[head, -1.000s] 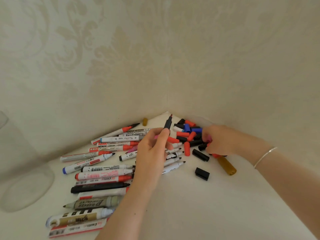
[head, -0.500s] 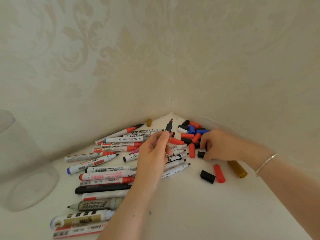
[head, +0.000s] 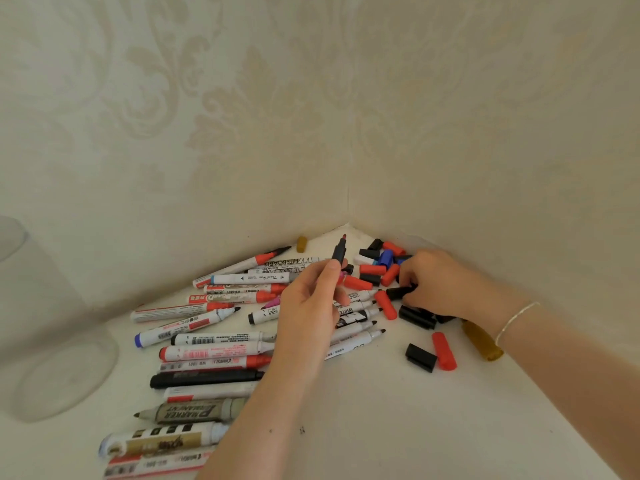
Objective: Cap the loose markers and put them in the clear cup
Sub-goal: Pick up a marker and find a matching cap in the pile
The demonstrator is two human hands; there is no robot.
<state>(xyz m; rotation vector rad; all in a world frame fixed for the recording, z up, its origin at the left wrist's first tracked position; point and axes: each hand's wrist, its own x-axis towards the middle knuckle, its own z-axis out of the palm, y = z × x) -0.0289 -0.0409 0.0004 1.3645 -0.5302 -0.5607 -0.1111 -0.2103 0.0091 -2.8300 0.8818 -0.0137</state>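
Observation:
My left hand holds an uncapped marker upright, its dark collar and red tip above my fingers. Under and left of that hand lie several uncapped markers in a loose row on the white surface. My right hand rests on the pile of loose caps in the corner, red, black, blue and white, with its fingers curled around a black cap. The clear cup stands at the far left, with nothing visible inside.
Two walls meet just behind the caps. A black cap and a red cap lie apart near my right forearm, next to a gold cap. A second gold cap sits against the back wall.
My right hand slid left into the cap pile and dropped a red cap beside the lone black cap. My left hand kept the marker upright, nearly still.

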